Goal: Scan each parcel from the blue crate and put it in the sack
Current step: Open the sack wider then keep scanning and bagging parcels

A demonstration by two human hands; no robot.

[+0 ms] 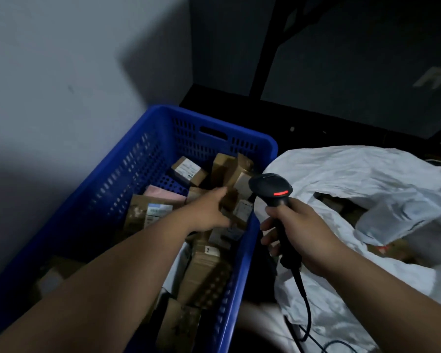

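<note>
Dimly lit view, looking down. Blue perforated plastic crate (pixel 148 154) fills the lower left and centre of the frame, its handle cut-out at the far wall. Inside lie many small brown cardboard parcels (pixel 204 271) with white labels, piled loosely; one pink flat packet (pixel 163 193) sits among them toward the left wall of the crate.

Left hand (pixel 209 210) reaches from the lower left into the middle of the crate, fingers extended forward over the parcels near the right wall. The fingertips are blurred and partly hidden among the boxes, so whether they grasp one cannot be told.

Right hand (pixel 298 233), right of centre, is clenched round the grip of a black handheld barcode scanner (pixel 271 187). Scanner head points toward the crate, just above its right rim; a red light bar glows on the head. A black cable (pixel 303 299) runs down from the handle base toward the bottom edge of the frame.

White crumpled plastic sack (pixel 354 179) lies at the right of the frame, just beside the crate, its mouth open; brown cardboard shows inside the opening.

Grey wall in upper left; dark surfaces in upper right.
</note>
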